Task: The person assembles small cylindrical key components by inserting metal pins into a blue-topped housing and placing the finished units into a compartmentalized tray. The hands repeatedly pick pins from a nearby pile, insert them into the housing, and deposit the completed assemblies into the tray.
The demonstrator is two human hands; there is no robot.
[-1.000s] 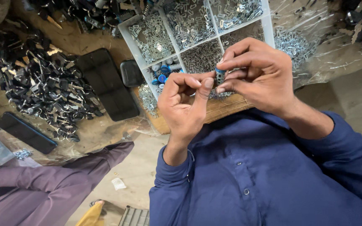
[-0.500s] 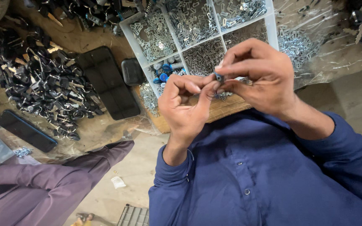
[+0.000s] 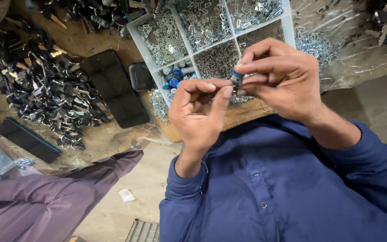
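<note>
Cluttered with metal bits, the low bench (image 3: pixel 247 117) runs behind both raised hands. Nearest, the left hand (image 3: pixel 198 114) and right hand (image 3: pixel 278 78) pinch together on one small blue-capped part (image 3: pixel 237 78), seemingly fitting it together; seating it will probably need a careful fingertip twist. Beyond sits a white divided tray (image 3: pixel 287 18) of silver pieces, with black parts (image 3: pixel 45 89) heaped farther left.

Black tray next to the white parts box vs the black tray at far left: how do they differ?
The black tray beside the box shows in full and looks larger and broader; the far-left black tray looks narrower and slimmer. The first lies between the pile of dark metal parts and the white compartment box; the second lies below that pile, near the purple sleeve. Both are dark, flat and rectangular.
</note>
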